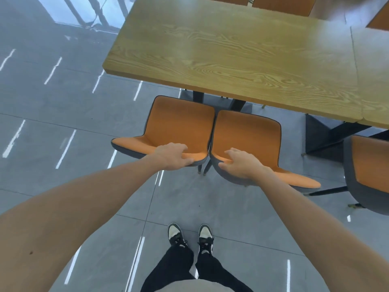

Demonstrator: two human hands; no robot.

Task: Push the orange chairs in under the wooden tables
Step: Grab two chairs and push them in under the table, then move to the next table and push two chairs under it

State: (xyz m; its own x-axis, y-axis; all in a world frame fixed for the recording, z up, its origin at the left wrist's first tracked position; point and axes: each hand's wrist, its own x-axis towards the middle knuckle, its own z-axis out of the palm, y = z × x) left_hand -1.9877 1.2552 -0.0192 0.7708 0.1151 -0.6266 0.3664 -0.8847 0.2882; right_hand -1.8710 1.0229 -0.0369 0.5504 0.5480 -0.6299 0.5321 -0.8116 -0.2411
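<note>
Two orange chairs with grey shells stand side by side in front of a wooden table (231, 49). Their seats are just outside the table's near edge and their backrests face me. My left hand (172, 155) grips the top of the left chair's (179, 121) backrest, fingers curled over its edge. My right hand (242, 165) rests on the top of the right chair's (246, 131) backrest, fingers bent over the rim and thumb spread. The two chairs touch each other along their inner sides.
A third orange chair (370, 165) stands at the right edge beside a second wooden table (376, 81). More orange chair backs (282, 3) show beyond the table. Grey tiled floor (63, 114) spreads to the left. My feet (189, 234) stand behind the chairs.
</note>
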